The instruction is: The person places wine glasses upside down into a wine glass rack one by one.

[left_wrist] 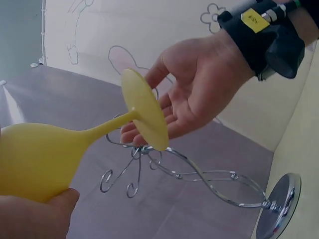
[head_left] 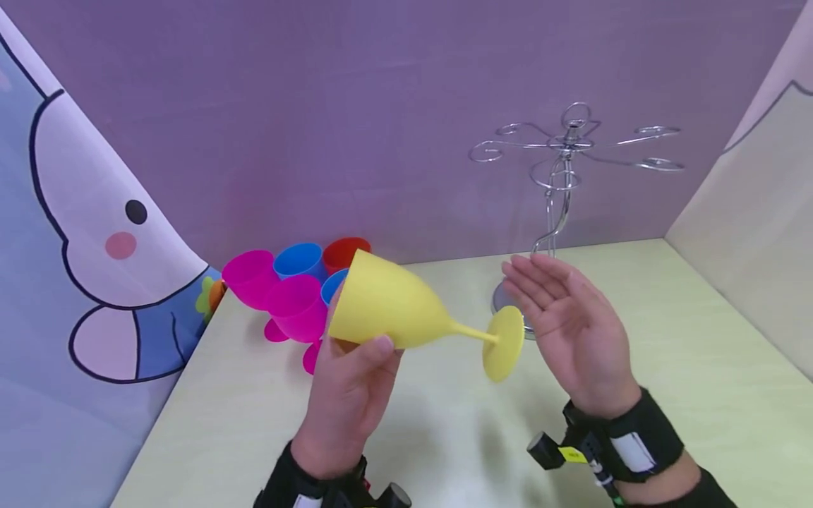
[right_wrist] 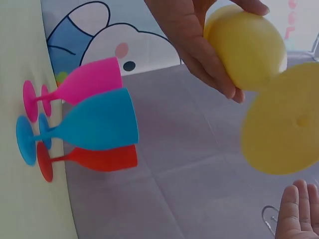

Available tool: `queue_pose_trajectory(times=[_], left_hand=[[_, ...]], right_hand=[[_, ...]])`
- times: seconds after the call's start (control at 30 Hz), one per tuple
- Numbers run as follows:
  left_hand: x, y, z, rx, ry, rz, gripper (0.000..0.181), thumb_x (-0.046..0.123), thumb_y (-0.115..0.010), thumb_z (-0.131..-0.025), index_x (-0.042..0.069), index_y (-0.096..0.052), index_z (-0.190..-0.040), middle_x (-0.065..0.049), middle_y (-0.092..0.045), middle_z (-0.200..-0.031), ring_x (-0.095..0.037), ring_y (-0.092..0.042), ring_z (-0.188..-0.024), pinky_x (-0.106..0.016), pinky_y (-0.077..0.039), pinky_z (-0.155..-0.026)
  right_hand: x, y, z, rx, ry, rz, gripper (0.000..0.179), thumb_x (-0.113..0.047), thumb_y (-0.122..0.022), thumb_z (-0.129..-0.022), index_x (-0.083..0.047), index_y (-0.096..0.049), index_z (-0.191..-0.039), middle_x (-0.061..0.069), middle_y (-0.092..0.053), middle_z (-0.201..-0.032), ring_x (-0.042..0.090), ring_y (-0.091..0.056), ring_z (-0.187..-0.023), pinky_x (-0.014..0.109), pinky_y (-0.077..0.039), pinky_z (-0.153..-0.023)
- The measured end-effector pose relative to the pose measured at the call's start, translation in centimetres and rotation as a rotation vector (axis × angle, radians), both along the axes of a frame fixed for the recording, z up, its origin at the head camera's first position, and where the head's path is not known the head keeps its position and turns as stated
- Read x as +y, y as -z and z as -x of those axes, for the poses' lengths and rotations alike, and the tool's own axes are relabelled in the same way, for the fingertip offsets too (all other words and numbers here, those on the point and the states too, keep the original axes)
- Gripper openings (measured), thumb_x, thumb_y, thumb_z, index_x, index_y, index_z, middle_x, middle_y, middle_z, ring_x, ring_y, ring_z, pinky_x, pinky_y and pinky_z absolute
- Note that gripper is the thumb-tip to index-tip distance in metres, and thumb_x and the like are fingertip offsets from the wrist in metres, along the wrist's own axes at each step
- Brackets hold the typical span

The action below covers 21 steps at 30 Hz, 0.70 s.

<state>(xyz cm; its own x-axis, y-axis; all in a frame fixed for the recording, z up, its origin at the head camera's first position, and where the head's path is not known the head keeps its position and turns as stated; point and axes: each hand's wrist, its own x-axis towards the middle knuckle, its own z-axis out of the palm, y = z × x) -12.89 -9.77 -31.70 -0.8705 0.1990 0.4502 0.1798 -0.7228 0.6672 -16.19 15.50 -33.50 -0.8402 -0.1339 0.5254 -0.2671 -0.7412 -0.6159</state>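
Observation:
My left hand (head_left: 352, 395) grips a yellow plastic goblet (head_left: 394, 303) by its bowl, thumb across the near side. The goblet lies on its side in the air, mouth to the left and round foot (head_left: 504, 343) to the right. My right hand (head_left: 581, 335) is held up with palm turned inward and fingers straight, just right of the foot; it holds nothing. In the left wrist view, the right hand (left_wrist: 199, 87) appears behind the goblet's foot. Beyond the right hand stands a chrome wire glass rack (head_left: 565, 152) with curled arms, its round base partly hidden by that hand.
Several goblets stand upright at the table's back left: pink (head_left: 297, 307), blue (head_left: 300, 261) and red (head_left: 343, 252). A purple backdrop (head_left: 381, 127) rises behind the pale table (head_left: 209, 430). A cartoon-printed panel (head_left: 127, 212) borders the left, a white panel (head_left: 756, 233) the right.

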Motion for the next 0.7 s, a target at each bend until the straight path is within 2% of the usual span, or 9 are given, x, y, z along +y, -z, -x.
queue_pose_trajectory(times=[0.1,0.2,0.37,0.47,0.6,0.7], left_hand=[[0.4,0.2,-0.1,-0.032,0.034,-0.043,0.045,0.002,-0.062,-0.093,0.010,-0.044,-0.133,-0.007,-0.054,-0.123,-0.028,-0.053,-0.117,-0.036,-0.050,-0.097],[0.6,0.5,-0.4,-0.092,0.046,-0.061,0.040,0.004,-0.062,-0.094,0.011,-0.044,-0.129,-0.008,-0.052,-0.123,-0.028,-0.053,-0.117,-0.035,-0.050,-0.098],[0.9,1.0,-0.5,-0.128,-0.004,-0.042,0.041,0.009,-0.060,-0.097,0.011,-0.041,-0.133,-0.007,-0.051,-0.126,-0.029,-0.050,-0.123,-0.036,-0.047,-0.101],[1.1,1.0,-0.5,-0.136,-0.026,-0.028,0.041,0.010,-0.059,-0.097,0.012,-0.040,-0.134,-0.007,-0.051,-0.127,-0.029,-0.048,-0.125,-0.035,-0.047,-0.101],[1.3,0.9,-0.5,-0.152,-0.021,-0.064,0.041,0.006,-0.060,-0.096,0.012,-0.041,-0.132,-0.007,-0.051,-0.126,-0.030,-0.048,-0.125,-0.035,-0.047,-0.101],[1.4,0.9,-0.4,-0.154,-0.021,-0.108,0.042,0.008,-0.061,-0.096,0.011,-0.041,-0.133,-0.008,-0.051,-0.127,-0.032,-0.048,-0.125,-0.037,-0.045,-0.103]], right_hand=[[-0.2,0.2,0.0,-0.065,0.000,0.016,0.042,-0.021,-0.028,-0.109,0.005,-0.049,-0.135,0.019,-0.056,-0.135,0.037,-0.042,-0.134,0.043,-0.032,-0.113],[-0.3,0.7,0.0,-0.132,-0.046,0.054,0.040,-0.022,-0.030,-0.109,0.002,-0.051,-0.132,0.018,-0.056,-0.134,0.035,-0.042,-0.135,0.042,-0.032,-0.113],[-0.7,1.5,0.0,-0.251,-0.137,0.132,0.034,-0.018,-0.033,-0.108,-0.001,-0.053,-0.129,0.017,-0.052,-0.137,0.032,-0.041,-0.136,0.039,-0.032,-0.112],[-1.3,1.9,0.2,-0.302,-0.123,0.106,0.032,-0.017,-0.037,-0.107,-0.002,-0.048,-0.132,0.016,-0.046,-0.141,0.031,-0.038,-0.138,0.038,-0.033,-0.112],[-2.1,2.2,0.5,-0.316,-0.063,0.026,0.040,-0.018,-0.043,-0.105,0.000,-0.038,-0.140,0.018,-0.038,-0.146,0.031,-0.036,-0.139,0.036,-0.035,-0.111],[-2.7,2.4,0.5,-0.315,-0.031,-0.008,0.039,-0.016,-0.046,-0.104,0.000,-0.042,-0.140,0.016,-0.041,-0.143,0.030,-0.040,-0.137,0.036,-0.036,-0.110]])
